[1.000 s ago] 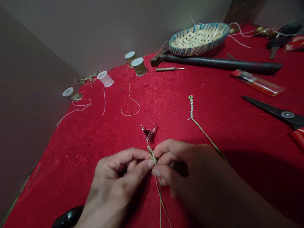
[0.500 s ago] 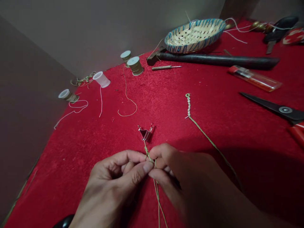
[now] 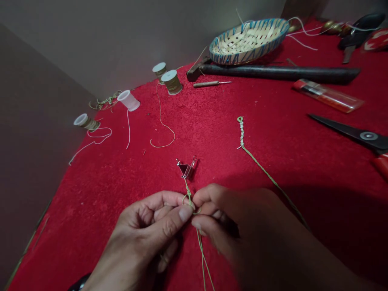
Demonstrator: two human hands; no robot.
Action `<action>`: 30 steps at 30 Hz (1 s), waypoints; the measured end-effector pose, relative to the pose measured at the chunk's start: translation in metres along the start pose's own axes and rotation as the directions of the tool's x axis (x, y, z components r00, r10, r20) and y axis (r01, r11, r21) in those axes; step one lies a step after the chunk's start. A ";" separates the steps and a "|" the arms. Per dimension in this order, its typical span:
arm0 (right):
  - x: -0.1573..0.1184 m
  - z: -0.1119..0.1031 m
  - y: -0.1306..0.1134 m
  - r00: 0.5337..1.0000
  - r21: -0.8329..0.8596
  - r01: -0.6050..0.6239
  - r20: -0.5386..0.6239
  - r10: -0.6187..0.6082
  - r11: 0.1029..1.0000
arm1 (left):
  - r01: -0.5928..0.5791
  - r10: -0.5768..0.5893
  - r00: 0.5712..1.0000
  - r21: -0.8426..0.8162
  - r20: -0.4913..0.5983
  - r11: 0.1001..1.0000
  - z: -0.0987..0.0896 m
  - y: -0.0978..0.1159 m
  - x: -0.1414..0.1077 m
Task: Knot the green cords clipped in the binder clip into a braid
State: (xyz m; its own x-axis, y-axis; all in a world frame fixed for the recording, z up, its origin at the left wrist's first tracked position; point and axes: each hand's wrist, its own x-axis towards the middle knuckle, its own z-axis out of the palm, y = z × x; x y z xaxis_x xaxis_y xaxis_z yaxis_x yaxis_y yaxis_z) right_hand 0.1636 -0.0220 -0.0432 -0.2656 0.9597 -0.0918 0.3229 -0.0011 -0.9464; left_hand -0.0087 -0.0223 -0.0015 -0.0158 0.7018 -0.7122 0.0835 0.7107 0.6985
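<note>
A small metal binder clip lies on the red cloth and holds green cords that run down to my hands. My left hand and my right hand meet just below the clip, their fingertips pinching the cords and a small loop. Below my fingers, the cord ends hang toward me. To the right, a separate knotted cord with a long green tail lies apart from both hands. My fingers hide part of the knotting.
The red cloth meets grey walls on the left and back. Several thread spools, loose thread, a woven basket, an awl, a dark wooden rod, a lighter, and scissors lie beyond my hands.
My hands have shifted slightly, and a small cord loop now shows at my fingertips. The view has tilted slightly, and the clip and other objects stay in place on the cloth.
</note>
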 end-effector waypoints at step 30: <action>0.006 -0.019 -0.021 0.974 -0.034 -0.151 0.167 0.154 0.988 | -0.197 0.210 0.973 0.134 -0.094 0.971 -0.006 -0.008 0.004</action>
State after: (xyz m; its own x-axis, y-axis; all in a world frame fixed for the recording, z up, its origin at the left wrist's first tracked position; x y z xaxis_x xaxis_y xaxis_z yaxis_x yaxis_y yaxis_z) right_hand 0.1728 -0.0111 -0.0178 -0.3610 0.8873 -0.2872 0.3900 -0.1361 -0.9107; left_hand -0.0158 -0.0250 -0.0093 -0.0911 0.8367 -0.5400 0.2182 0.5458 0.8090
